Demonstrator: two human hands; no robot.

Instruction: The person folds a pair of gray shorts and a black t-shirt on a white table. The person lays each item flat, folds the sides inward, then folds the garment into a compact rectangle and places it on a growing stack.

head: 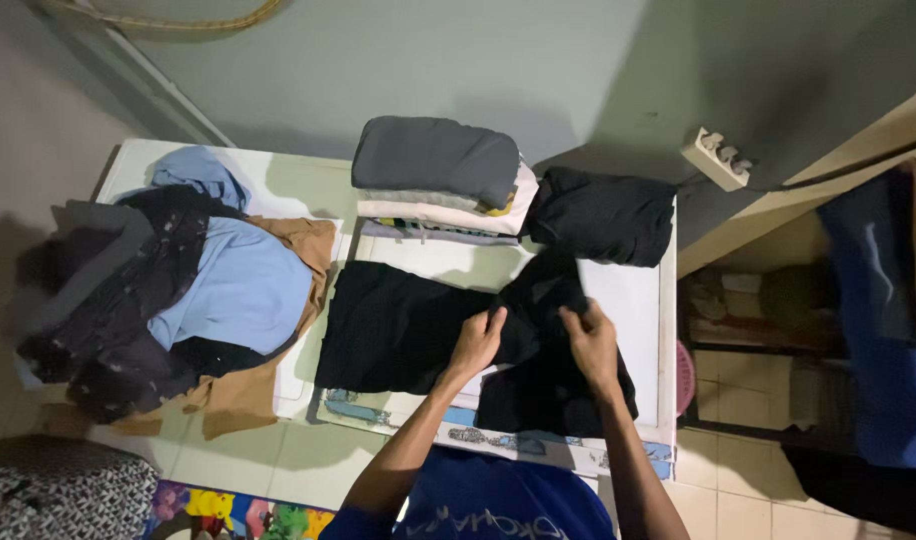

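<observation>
Blue shirt point(478, 505): worn by the person and seen closest to the camera, below both hands at the bottom edge.
White table point(638, 300): spread beneath both hands; a bare strip of it is seen just right of the right hand.
Unfolded pile point(168, 300): heaped well to the left of the left hand; dark garments, a light blue garment point(243, 285) and a tan garment point(268, 385) are mixed in it, and the tan one is draped over the table's edge.
Black garment point(398, 325): laid flat on the table under both hands, stretched out to the left of the left hand and bunched below the right hand.
Folded stack point(443, 180): set beyond the hands, on the far side of the table; a dark grey folded piece is laid on top of paler ones.
Folded black piece point(603, 215): placed beyond the right hand, just beside the stack.
Left hand point(478, 340): fingers are closed in a pinch on a fold of the black garment near its middle.
Right hand point(590, 340): fingers are curled and pressed into the same cloth, gripping it just beside the left hand.
Power strip point(718, 158): seen on the floor, beyond and to the right of the right hand, well apart from the table's contents.
</observation>
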